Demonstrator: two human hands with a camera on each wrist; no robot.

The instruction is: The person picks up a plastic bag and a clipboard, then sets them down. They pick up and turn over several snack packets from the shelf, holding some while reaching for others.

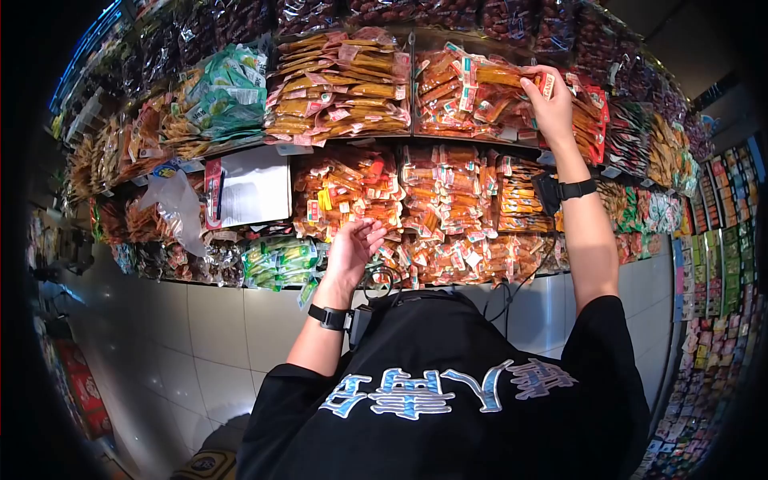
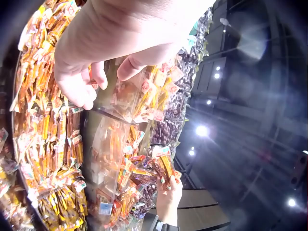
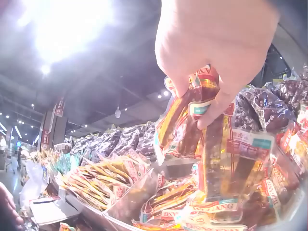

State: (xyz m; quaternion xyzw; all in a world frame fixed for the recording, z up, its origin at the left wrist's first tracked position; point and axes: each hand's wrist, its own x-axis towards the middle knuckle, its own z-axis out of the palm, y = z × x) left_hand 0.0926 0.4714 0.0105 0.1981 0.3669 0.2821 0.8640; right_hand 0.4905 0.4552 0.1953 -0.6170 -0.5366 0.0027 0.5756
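My right hand (image 1: 552, 110) is raised over the upper right bin and pinches several clear snack packets (image 3: 211, 144) by their top ends. Long brown sticks show through the film, with red, white and green printing. Below them, similar packets (image 3: 180, 195) lie in a bin with clear dividers. My left hand (image 1: 352, 250) hovers by the lower shelf, palm partly up and fingers loosely bent, with nothing in it. Nearest to it are orange-brown packets (image 1: 344, 188). The left wrist view shows its fingers (image 2: 77, 89) in front of the shelf edge.
Left of the right hand's bin is a bin of flat yellow-brown packets (image 1: 340, 84), then green bags (image 1: 232, 92). A white paper pad (image 1: 254, 188) and a clear plastic bag (image 1: 176, 208) lie on the lower shelf. Dark packs (image 3: 269, 108) line the back. Hanging goods (image 1: 716, 264) stand far right.
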